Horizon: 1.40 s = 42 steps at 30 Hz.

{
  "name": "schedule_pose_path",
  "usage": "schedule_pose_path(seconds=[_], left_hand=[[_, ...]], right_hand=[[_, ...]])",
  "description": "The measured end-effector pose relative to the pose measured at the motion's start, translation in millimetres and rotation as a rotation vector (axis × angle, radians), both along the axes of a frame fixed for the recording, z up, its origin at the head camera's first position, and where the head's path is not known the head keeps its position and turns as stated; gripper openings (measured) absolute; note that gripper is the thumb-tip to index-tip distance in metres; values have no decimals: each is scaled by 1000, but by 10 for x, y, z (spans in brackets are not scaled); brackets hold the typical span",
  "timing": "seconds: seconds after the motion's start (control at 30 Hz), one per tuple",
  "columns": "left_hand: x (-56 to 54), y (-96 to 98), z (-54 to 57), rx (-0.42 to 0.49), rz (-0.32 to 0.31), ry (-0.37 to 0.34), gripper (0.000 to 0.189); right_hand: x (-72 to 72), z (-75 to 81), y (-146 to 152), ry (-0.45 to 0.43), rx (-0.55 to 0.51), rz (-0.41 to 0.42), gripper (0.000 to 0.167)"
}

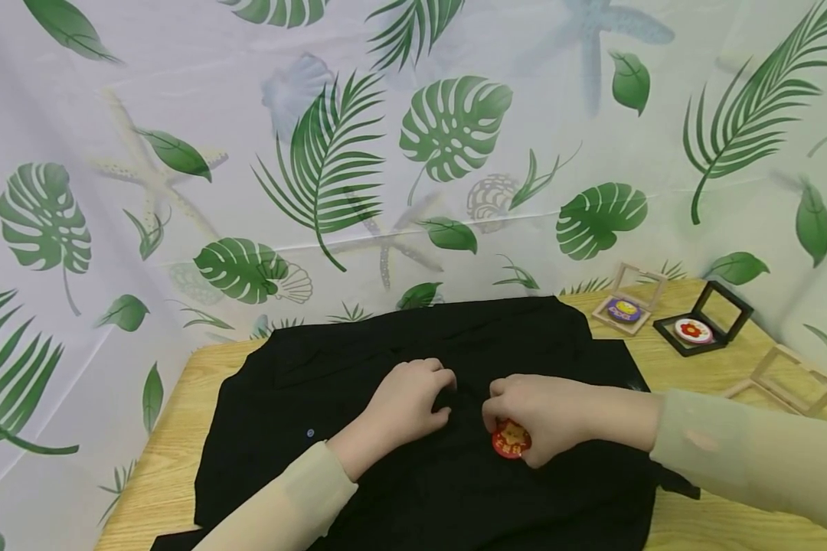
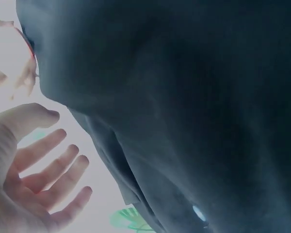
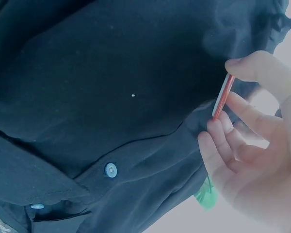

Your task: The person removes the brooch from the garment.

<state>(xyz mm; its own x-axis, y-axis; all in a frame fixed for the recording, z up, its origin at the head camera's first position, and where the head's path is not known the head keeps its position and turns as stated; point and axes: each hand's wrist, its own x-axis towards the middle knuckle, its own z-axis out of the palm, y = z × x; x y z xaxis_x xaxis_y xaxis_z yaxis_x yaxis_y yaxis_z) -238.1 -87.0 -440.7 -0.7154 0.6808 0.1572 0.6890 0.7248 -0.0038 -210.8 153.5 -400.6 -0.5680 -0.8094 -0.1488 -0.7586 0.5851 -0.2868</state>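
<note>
My right hand (image 1: 551,413) pinches a round red button badge (image 1: 511,438) with a yellow star-like design, holding it by the rim over a black buttoned shirt (image 1: 455,490). In the right wrist view the badge (image 3: 223,97) is edge-on between the thumb and fingertips of the right hand (image 3: 257,141). My left hand (image 1: 406,402) hovers over the middle of the shirt with fingers loosely bent and holds nothing. Those fingers spread apart in the left wrist view, beside the dark cloth (image 2: 160,97).
The shirt lies spread across a wooden table (image 1: 148,467). At the right back stand a beige hinged frame with a purple badge (image 1: 623,310) and a black frame with a red-flower badge (image 1: 694,330). Another beige frame (image 1: 809,366) is beyond my right sleeve. Leaf-patterned cloth (image 1: 413,229) hangs behind.
</note>
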Motion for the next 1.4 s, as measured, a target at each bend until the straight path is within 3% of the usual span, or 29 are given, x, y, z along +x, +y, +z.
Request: schedule_pose_path(seconds=[0.43, 0.67, 1.1, 1.4], left_hand=[[339, 57, 66, 13, -98, 44, 15], [454, 145, 115, 52, -150, 79, 19], [518, 361, 86, 42, -228, 98, 23], [504, 418, 51, 58, -250, 94, 22]], right_hand=[[4, 7, 34, -75, -57, -71, 50], [8, -1, 50, -55, -79, -77, 52], [27, -6, 72, -53, -101, -55, 46], [33, -4, 81, -115, -136, -66, 39]])
